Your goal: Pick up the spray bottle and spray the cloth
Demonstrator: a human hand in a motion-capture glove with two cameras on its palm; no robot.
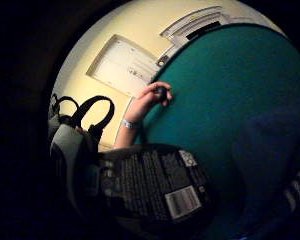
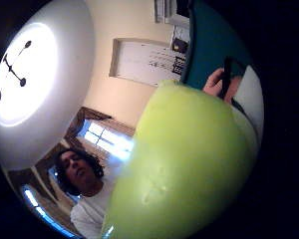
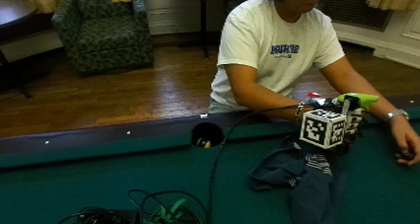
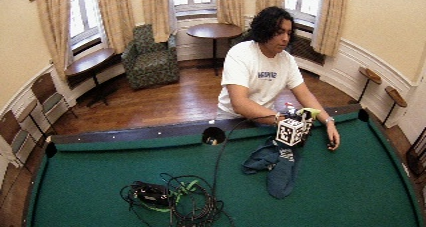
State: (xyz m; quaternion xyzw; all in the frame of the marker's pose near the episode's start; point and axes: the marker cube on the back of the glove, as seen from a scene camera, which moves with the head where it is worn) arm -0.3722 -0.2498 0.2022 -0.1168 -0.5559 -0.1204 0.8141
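A: L to R, what's on the table (image 3: 98, 184)?

B: Green felt. Cable tangle (image 3: 151, 214) at the near edge, a pocket (image 3: 207, 134) in the far rail, then the dark blue cloth (image 3: 298, 177) lying crumpled.

A: Spray bottle?

B: Spray bottle (image 3: 354, 101), lime-green head, up off the felt, just above the cloth's far end, in the right hand (image 3: 334, 116).

A: Fingers?

B: Curled round the bottle; its black label side sits vs the palm.

A: Other hand?

B: Bare left hand (image 3: 407, 147), farther R, rests on the felt over a small dark thing.
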